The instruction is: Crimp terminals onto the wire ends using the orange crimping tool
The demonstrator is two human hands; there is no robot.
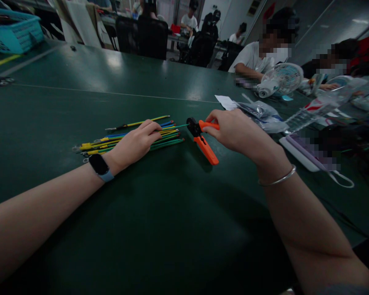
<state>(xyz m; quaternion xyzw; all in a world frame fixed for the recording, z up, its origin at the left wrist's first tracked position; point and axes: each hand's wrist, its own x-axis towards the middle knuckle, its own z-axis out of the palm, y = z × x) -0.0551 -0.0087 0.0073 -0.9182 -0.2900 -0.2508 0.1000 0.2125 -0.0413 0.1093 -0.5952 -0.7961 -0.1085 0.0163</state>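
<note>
A bundle of yellow, green and blue wires (167,140) lies on the dark green table (172,229). My left hand (135,143) rests on top of the bundle, fingers closed around one green wire whose tip reaches into the black jaws of an orange-handled crimping tool (203,141). My right hand (233,130) grips the tool's upper handle; the lower handle splays out toward me. One yellow-green wire (138,123) lies apart just behind the bundle.
Clear plastic bags (261,112) and a white paper lie right of the tool. A small white fan (279,80), a pale flat device with a cable (307,153) and other people sit at the right. A teal basket (12,30) stands far left.
</note>
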